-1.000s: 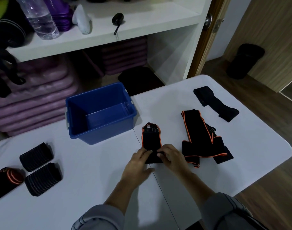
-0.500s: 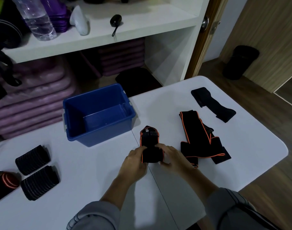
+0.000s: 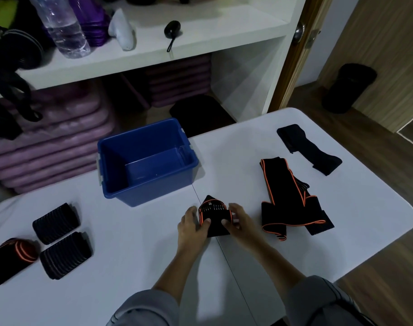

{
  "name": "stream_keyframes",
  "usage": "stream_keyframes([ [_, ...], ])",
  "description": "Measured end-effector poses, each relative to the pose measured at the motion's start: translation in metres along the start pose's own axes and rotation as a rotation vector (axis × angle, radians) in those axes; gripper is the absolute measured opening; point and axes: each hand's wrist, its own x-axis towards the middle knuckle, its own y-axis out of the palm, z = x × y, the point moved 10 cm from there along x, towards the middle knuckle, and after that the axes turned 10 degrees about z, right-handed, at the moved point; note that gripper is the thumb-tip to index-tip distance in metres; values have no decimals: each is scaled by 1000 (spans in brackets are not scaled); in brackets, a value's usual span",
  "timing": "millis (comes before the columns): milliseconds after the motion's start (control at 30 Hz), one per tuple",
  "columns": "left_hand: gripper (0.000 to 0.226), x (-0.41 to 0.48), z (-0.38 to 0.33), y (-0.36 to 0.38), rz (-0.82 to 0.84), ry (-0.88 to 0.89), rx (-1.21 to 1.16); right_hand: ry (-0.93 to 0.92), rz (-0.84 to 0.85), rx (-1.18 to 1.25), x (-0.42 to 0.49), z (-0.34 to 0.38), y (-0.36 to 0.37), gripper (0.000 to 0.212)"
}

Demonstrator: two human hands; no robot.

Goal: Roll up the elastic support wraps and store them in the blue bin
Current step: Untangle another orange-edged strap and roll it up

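Currently the orange-edged wrap (image 3: 215,218) is gripped from both sides — left hand (image 3: 192,228), right hand (image 3: 240,223), both curled round it. Thumbs are laid on top.

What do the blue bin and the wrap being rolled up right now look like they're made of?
Blue bin: probably moulded plastic, smooth with a faint sheen, judging by the even colour, rounded rim and rigid walls.
Half-rolled wrap: apparently stretchy woven fabric, matte black with orange edging. It curls softly into a roll, and the ribbed patch at its end may be hook-and-loop.
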Motion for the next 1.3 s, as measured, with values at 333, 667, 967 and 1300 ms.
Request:
stream_keyframes([
  [333, 27, -31, 18, -29, -75, -134, -317, -95, 173, 13, 14, 29, 37, 56],
  [667, 32, -153, 106, -142, -502, -233, -607, -284, 612, -13, -21, 124, 189, 38],
  [967, 30, -218, 192, -246, -592, -257, -575, -348, 695, -62, -53, 189, 327, 39],
  [1300, 34, -219, 265, -324, -586, -272, -387, -330, 651, -104, -45, 231, 426, 38],
])
